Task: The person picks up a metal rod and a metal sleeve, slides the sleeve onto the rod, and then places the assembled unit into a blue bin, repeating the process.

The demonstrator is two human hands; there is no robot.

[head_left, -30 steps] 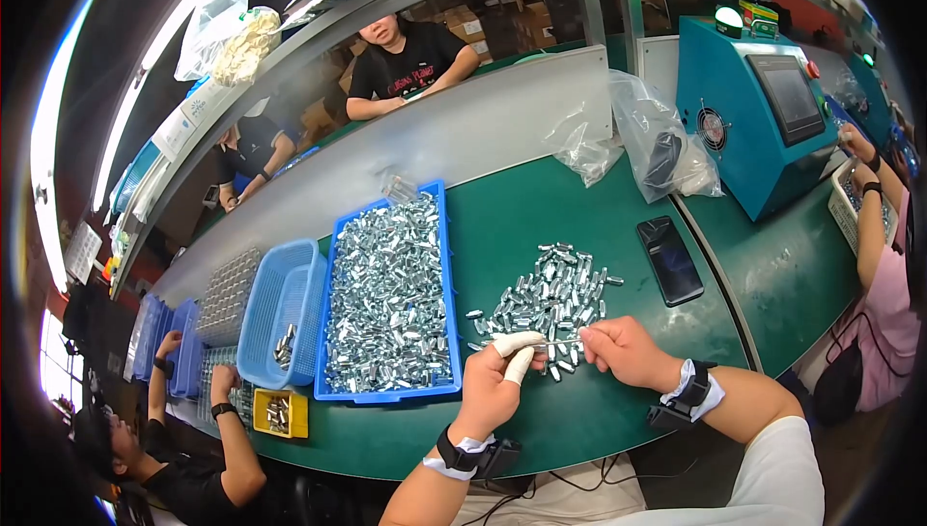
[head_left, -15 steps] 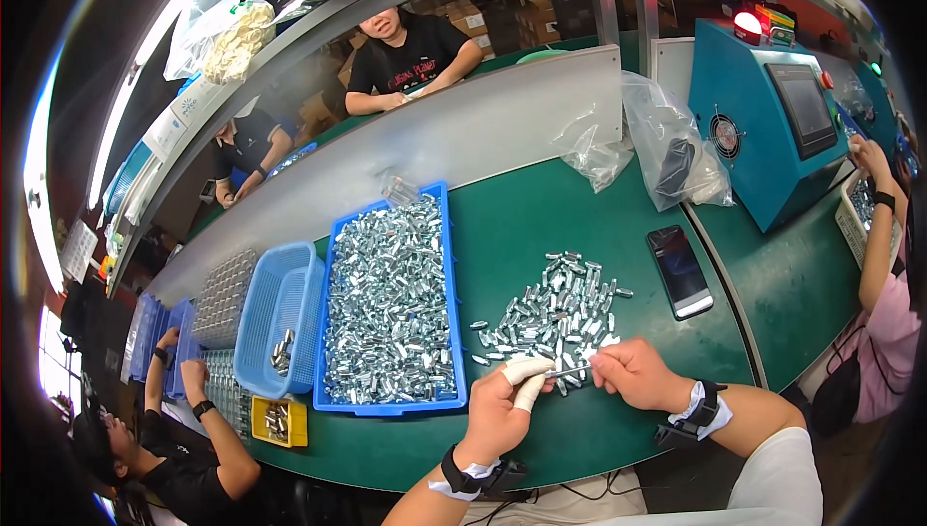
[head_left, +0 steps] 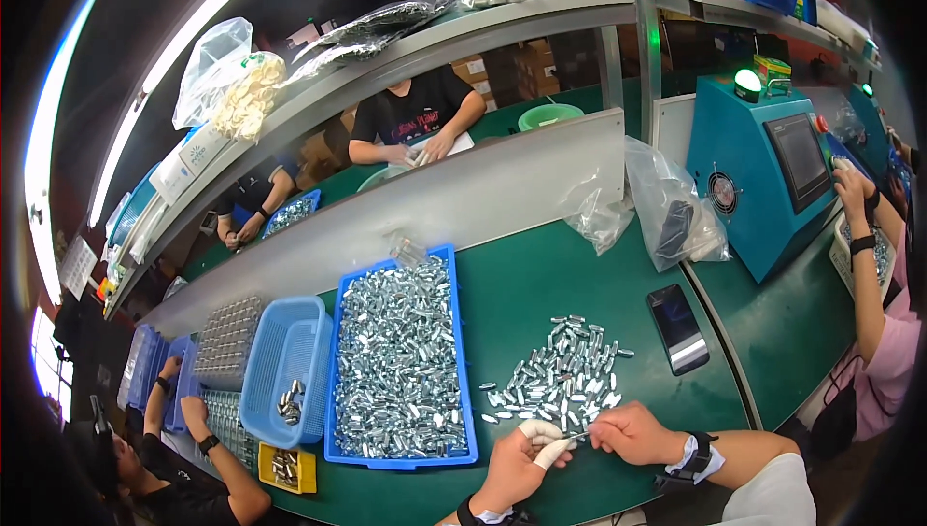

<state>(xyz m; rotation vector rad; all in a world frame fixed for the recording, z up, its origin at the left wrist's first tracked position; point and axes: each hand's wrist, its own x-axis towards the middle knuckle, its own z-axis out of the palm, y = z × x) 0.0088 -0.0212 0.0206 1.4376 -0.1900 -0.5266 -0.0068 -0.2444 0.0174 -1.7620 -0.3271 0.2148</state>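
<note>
My left hand (head_left: 521, 463), with pale covers on thumb and forefinger, is closed in a pinch near the table's front edge. What sits between its fingertips is mostly hidden. My right hand (head_left: 632, 433) pinches a thin metal rod (head_left: 578, 436), which spans the small gap between both hands. Just beyond them lies a loose pile of small shiny metal cylinders (head_left: 560, 371) on the green tabletop (head_left: 526, 280). Left of the pile stands a blue tray (head_left: 470, 420) full of similar metal parts.
A phone (head_left: 678, 329) lies right of the pile. Left of the tray are a light-blue basket (head_left: 256, 371) and a yellow bin (head_left: 307, 473), both holding parts. A teal machine (head_left: 739, 159) and plastic bags (head_left: 660, 202) stand at the back right. Co-workers sit around the bench.
My view has tilted up, so the bench sits lower in the picture. Both hands keep their pinch around the rod. The machine's lamp has turned from red to green.
</note>
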